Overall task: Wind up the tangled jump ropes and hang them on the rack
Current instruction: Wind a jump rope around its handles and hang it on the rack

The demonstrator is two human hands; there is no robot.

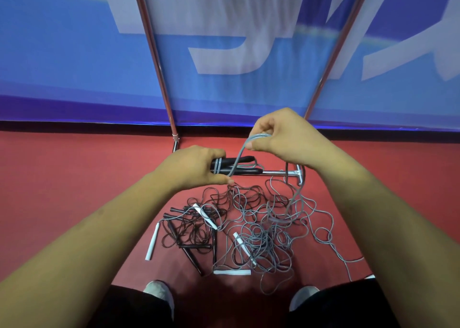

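Blue banner (74, 53) is filling the view beyond both grips; red floor (74, 173) is lying beneath them. Chrome rack (159, 73) is standing just behind the hands, its two poles rising on either side of them and its base bar running under the held handles. Tangle of ropes (258, 228), dark and grey cords mixed, is lying on the floor below the hands, well apart from the rack's upper poles. Both forearms are reaching forward, converging. Left hand (196, 168) is clenching a pair of black handles (245, 164) held side by side, fingers curled over the top, thumb underneath; the handles are pointing toward the right hand. Right hand (281, 133) is sitting higher and just beyond, back of hand up, thumb and forefinger pinching a bend of grey cord (239, 153). That cord is running down from the pinch to the handles, where turns are lying wrapped beside the left fingers; another strand is dropping under the right wrist to the tangle. White handles (152, 240) are lying in the pile. Shoes (159, 293) are showing nearest the camera.
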